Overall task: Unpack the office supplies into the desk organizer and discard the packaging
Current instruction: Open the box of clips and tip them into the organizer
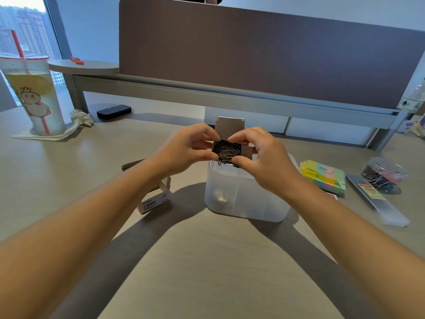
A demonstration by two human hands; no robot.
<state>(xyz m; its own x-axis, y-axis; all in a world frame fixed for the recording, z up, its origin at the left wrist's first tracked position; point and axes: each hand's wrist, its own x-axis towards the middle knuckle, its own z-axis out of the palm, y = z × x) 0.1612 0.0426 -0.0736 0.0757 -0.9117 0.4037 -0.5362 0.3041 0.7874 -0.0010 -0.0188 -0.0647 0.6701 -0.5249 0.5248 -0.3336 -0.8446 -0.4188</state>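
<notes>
Both hands hold a small cardboard paper clip box (pixel 230 127) with its lid flap up, tilted over the translucent white desk organizer (pixel 243 199). Silver paper clips (pixel 226 153) fill the box, and one dangles from its lower edge into the organizer. My left hand (pixel 186 146) pinches the box's left side and my right hand (pixel 262 155) grips its right side. A few clips show dimly through the organizer's left wall. Another paper clip box (pixel 153 203), red and white, lies opened on the desk left of the organizer.
Right of the organizer lie a pack of coloured sticky notes (pixel 324 176), a long clear plastic case (pixel 377 201) and a round clear jar of binder clips (pixel 383 176). A tall drink cup with a red straw (pixel 34 95) stands far left on a napkin. A black eraser (pixel 113 111) lies behind.
</notes>
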